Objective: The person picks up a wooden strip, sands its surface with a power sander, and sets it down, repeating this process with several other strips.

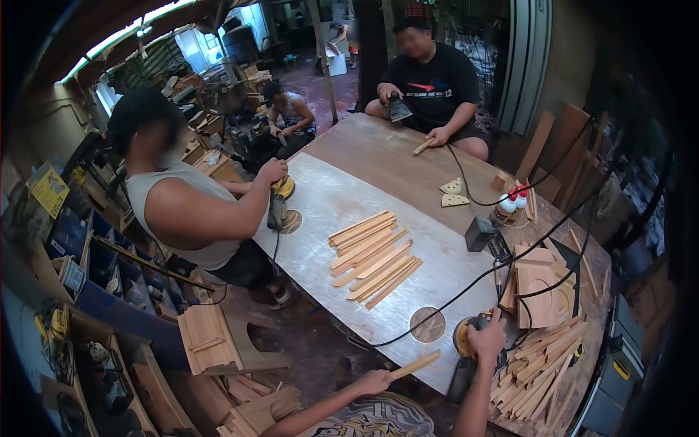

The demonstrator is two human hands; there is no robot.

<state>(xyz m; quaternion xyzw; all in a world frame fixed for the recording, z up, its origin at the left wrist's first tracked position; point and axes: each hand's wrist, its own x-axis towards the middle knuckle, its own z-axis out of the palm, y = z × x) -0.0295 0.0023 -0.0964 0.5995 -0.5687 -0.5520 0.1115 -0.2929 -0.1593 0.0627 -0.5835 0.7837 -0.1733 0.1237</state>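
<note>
My left hand (pixel 375 382) grips one end of a short wooden strip (pixel 416 364), which points to the right over the table's near edge. My right hand (pixel 487 337) is wrapped round a yellow and black power sander (pixel 464 339), its yellow pad side turned toward the strip. A gap separates the sander from the strip. Beyond the strip, a round hole (pixel 427 324) is cut in the pale metal-looking sheet on the table. Right of my right hand lies a heap of wooden strips (pixel 539 371).
More strips (pixel 373 255) lie mid-table. Black cables (pixel 444 302) cross the tabletop (pixel 408 167). White bottles with red caps (pixel 510 204) stand at the right. One person (pixel 196 197) holds a sander at left; another (pixel 437 87) sits at the far side with a sander and wood piece.
</note>
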